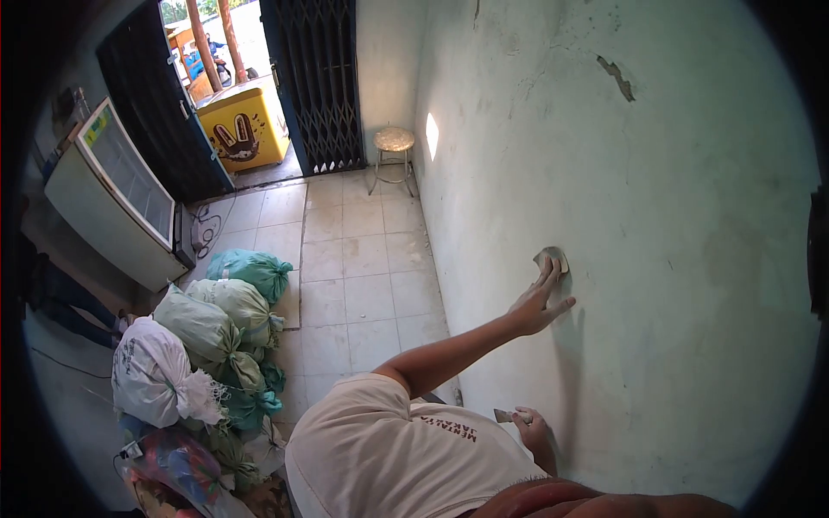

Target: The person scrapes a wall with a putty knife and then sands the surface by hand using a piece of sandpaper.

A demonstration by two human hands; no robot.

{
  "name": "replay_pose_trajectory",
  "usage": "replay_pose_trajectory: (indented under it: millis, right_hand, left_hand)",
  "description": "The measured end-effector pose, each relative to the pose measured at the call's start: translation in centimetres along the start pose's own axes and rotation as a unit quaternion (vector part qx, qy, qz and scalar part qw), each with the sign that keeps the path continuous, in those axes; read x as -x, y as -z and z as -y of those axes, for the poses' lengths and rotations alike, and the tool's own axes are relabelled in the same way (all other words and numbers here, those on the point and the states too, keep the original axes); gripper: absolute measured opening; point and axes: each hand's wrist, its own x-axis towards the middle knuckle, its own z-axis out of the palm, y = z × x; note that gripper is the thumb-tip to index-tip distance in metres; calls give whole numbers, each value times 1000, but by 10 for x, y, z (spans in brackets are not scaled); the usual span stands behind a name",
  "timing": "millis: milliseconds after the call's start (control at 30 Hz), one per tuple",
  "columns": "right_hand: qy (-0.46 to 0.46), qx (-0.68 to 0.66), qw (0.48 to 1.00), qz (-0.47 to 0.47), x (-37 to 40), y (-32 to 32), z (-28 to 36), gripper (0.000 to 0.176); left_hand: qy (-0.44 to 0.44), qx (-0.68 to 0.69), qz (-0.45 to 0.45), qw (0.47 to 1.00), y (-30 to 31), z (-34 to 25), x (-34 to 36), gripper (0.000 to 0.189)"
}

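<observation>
My left hand (542, 298) is stretched out to the pale green wall (682, 285), its fingertips pressing a small flat grey piece (553, 255) against the surface. The thumb stands apart from the fingers. Lower down, close to my shirt, my right hand (533, 429) is closed around a small scraper (503, 416) with a flat, pale blade. Part of that hand and its forearm are hidden behind my body.
Tied sacks (155, 367) are piled on the tiled floor (345, 281) at the left. Behind them stands a glass-door fridge (129, 173). A round stool (394, 140) is in the corner by the folding gate (315, 86). A person's legs (73, 298) show at far left.
</observation>
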Motion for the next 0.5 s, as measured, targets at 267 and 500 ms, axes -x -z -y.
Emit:
replay_pose_trajectory:
  millis: [267,500]
  right_hand:
    - [3,-29,1000,-3,90,10,-65,33]
    - [18,-124,991,-50,158,-13,-141,33]
  left_hand:
    - [9,-9,4,1000,-82,-51,85,87]
    - [-91,-17,-9,996,-166,-88,159,74]
